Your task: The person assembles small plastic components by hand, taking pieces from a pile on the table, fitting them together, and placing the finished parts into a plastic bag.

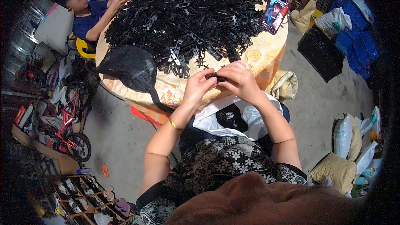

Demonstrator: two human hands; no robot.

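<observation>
Over the near edge of the table, my left hand point(199, 85) and my right hand point(239, 79) meet, both closed on one small black plastic part point(214, 77). Fingers cover much of it, so its exact kind does not show. A big heap of similar black plastic parts point(183, 16) spreads across the table, with a few small loose pieces point(202, 64) just beyond my hands. On my lap lies an opened white bag point(204, 121) with black pieces inside it.
A black mesh cap point(129, 68) rests at the table's left edge; a phone point(275, 14) stands at the right. Another person point(89, 18) sits at the far left, hands at the heap. Crates point(321, 52), sacks point(333, 171), a red bicycle point(68, 118) and a shoe rack point(85, 196) surround the table.
</observation>
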